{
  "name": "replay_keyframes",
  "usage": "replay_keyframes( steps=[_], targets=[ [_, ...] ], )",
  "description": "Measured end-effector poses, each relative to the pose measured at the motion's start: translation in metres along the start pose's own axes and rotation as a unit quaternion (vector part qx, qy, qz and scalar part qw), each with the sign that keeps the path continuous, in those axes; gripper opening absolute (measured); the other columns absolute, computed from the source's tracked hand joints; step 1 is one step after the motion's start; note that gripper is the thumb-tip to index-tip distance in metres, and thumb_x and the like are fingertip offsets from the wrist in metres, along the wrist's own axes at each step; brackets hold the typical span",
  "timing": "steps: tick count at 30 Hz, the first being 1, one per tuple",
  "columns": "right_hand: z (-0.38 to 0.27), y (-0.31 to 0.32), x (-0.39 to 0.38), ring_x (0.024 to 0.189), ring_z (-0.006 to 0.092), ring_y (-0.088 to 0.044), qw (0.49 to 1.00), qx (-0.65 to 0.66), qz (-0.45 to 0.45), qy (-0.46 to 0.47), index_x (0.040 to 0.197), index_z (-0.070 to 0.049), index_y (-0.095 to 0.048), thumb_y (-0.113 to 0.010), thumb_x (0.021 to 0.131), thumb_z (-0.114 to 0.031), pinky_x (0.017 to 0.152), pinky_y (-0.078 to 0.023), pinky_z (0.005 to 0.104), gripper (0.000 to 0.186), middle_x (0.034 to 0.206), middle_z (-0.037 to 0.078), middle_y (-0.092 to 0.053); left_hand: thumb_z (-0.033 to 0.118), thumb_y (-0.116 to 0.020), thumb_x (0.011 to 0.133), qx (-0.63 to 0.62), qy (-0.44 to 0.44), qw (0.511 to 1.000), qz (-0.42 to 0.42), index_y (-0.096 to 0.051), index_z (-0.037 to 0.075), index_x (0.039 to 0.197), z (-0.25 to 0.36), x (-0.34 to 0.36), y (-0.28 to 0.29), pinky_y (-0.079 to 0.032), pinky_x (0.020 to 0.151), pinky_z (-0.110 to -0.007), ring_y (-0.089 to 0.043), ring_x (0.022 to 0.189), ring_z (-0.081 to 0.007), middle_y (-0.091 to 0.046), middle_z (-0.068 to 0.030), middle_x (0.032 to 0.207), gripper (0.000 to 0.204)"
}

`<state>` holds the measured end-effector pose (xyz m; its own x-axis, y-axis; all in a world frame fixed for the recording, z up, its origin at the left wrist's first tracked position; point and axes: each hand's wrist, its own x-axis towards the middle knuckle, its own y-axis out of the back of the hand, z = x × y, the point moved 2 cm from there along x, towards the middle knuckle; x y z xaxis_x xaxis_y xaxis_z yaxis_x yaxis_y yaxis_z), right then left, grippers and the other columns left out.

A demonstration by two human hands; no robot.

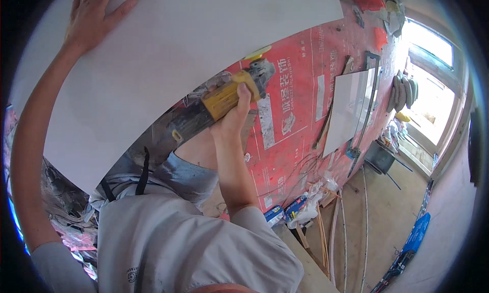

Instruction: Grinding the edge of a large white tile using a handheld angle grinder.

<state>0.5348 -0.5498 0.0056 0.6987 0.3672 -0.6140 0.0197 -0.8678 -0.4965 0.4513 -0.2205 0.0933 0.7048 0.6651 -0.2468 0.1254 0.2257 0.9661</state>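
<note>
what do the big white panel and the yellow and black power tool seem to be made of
White panel: smooth, unpatterned, low sheen; perhaps tile or coated board, the look leaves it open. Power tool: matte yellow and black casing, probably plastic; its dull grey head looks like metal.

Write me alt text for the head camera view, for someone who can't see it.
A person's right hand grips a yellow-and-black angle grinder beside the curved-looking edge of a large white panel, while the left hand rests on the panel. Red printed sheeting shows beyond, with a smaller white panel on it.
</note>
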Motion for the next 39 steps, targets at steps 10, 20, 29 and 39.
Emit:
replay_keyframes(
  steps=[10, 20, 29, 39],
  targets=[
    [-0.001, -0.007, -0.006, 0.087, 0.0263, -0.068, 0.999, -0.028, 0.027, -0.002, 0.114, -0.008, -0.060, -0.062, 0.097, -0.041, 0.076, -0.057, 0.0436, 0.037, 0.098, 0.010, -0.067, 0.037, -0.061, 0.096, -0.009, -0.091, 0.988, 0.121, -0.038, 0.010, 0.156, -0.025, 0.008, -0.031, -0.010, 0.125, -0.060, -0.015, 0.156, -0.0372, -0.026, -0.0173, 0.166, 0.069],
    [-0.008, 0.001, 0.012, 0.083, 0.0278, -0.068, 0.999, -0.032, 0.031, 0.020, 0.111, -0.008, -0.060, -0.064, 0.095, -0.042, 0.075, -0.058, 0.0440, 0.039, 0.090, 0.011, -0.066, 0.037, -0.062, 0.095, -0.005, -0.020, 0.999, 0.027, -0.043, 0.009, 0.153, -0.001, -0.001, -0.003, -0.009, 0.124, -0.059, -0.015, 0.156, -0.0384, -0.029, -0.0184, 0.165, 0.067],
    [-0.017, 0.002, 0.018, 0.079, 0.0280, -0.068, 0.997, -0.043, 0.036, 0.048, 0.108, -0.006, -0.060, -0.063, 0.095, -0.044, 0.074, -0.058, 0.0429, 0.041, 0.089, 0.013, -0.066, 0.040, -0.060, 0.097, 0.020, -0.014, 1.000, 0.012, -0.039, 0.010, 0.155, -0.003, 0.004, -0.007, -0.007, 0.125, -0.058, -0.013, 0.157, -0.0379, -0.026, -0.0177, 0.167, 0.069],
    [-0.016, 0.003, 0.020, 0.082, 0.0265, -0.068, 0.999, -0.015, 0.044, 0.022, 0.110, -0.006, -0.059, -0.065, 0.094, -0.043, 0.073, -0.058, 0.0434, 0.041, 0.092, 0.012, -0.067, 0.041, -0.060, 0.096, 0.025, -0.010, 0.999, 0.026, -0.038, 0.012, 0.156, -0.010, 0.006, -0.018, -0.007, 0.125, -0.060, -0.013, 0.157, -0.0381, -0.026, -0.0167, 0.167, 0.070]
  ],
)
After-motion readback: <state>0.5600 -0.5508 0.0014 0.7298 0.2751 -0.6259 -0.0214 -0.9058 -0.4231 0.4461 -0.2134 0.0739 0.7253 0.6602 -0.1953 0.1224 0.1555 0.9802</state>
